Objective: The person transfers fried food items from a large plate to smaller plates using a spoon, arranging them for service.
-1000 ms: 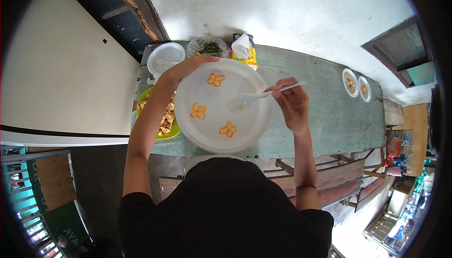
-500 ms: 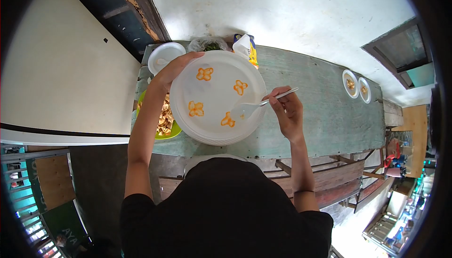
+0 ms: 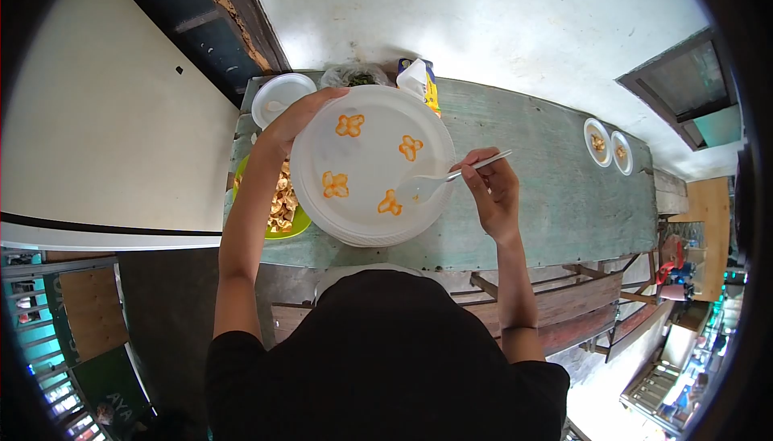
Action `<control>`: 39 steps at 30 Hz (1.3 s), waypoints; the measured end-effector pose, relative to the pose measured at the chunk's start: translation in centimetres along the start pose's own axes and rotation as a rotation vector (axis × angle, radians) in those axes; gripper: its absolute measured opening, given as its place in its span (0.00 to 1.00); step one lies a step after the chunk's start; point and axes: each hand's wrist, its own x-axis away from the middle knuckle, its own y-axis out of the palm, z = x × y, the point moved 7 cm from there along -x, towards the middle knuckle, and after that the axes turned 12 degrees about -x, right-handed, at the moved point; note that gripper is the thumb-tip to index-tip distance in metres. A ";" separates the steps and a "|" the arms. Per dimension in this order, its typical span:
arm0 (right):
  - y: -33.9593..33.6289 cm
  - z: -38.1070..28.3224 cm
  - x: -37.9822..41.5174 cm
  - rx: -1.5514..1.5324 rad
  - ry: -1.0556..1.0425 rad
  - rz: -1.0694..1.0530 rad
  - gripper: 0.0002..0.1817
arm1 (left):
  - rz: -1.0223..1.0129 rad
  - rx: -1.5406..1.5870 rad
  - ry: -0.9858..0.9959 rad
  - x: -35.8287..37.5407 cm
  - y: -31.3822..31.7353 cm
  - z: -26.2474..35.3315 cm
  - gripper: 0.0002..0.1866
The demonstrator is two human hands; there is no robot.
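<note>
White and held flat to your view, the large plate [image 3: 370,224] sits above the desk [image 3: 531,208], your left hand [image 3: 310,109] gripping its far rim, likely to keep the orange marks [image 3: 335,184] facing you. Your right hand [image 3: 495,191] has its fingers closed on the handle of the clear spoon [image 3: 431,185], bowl over the plate, probably pinched there for fine control. The green bowl [image 3: 299,223] is just beside, perhaps for easy reach.

Green tabletop [image 3: 547,199] holding stuff at both ends.
Lime bowl [image 3: 300,225], white plate [image 3: 282,89], greens bag [image 3: 346,76], yellow pack [image 3: 433,96] sitting toward left; two food plates [image 3: 594,129] sitting far right.
</note>
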 end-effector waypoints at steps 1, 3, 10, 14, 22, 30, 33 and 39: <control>-0.4 0.0 0.0 0.017 -0.020 0.017 0.03 | 0.001 0.000 0.001 0.2 0.2 0.1 0.23; -1.3 -0.3 -0.3 0.035 -0.044 0.033 0.03 | 0.122 -0.121 0.099 0.8 -0.2 1.2 0.24; -2.2 -1.4 -1.3 0.097 -0.085 0.052 0.03 | 0.216 -0.062 0.203 1.4 -0.7 1.0 0.28; -0.8 -1.6 -1.4 0.194 -0.077 -0.007 0.03 | 0.227 -0.059 0.238 1.3 -0.8 1.0 0.29; -0.7 -1.2 -1.4 0.151 -0.048 -0.009 0.02 | 0.279 -0.115 0.212 1.2 -1.4 0.6 0.28; 0.1 -1.2 -1.1 0.166 -0.070 -0.055 0.01 | 0.261 -0.097 0.201 1.0 -1.1 0.6 0.27; -0.1 -0.7 -0.9 0.177 -0.061 -0.060 0.01 | 0.270 -0.112 0.197 0.9 -1.2 0.6 0.28; -0.2 -0.8 -1.0 0.159 -0.029 -0.067 0.01 | 0.292 -0.148 0.183 1.0 -1.7 0.3 0.29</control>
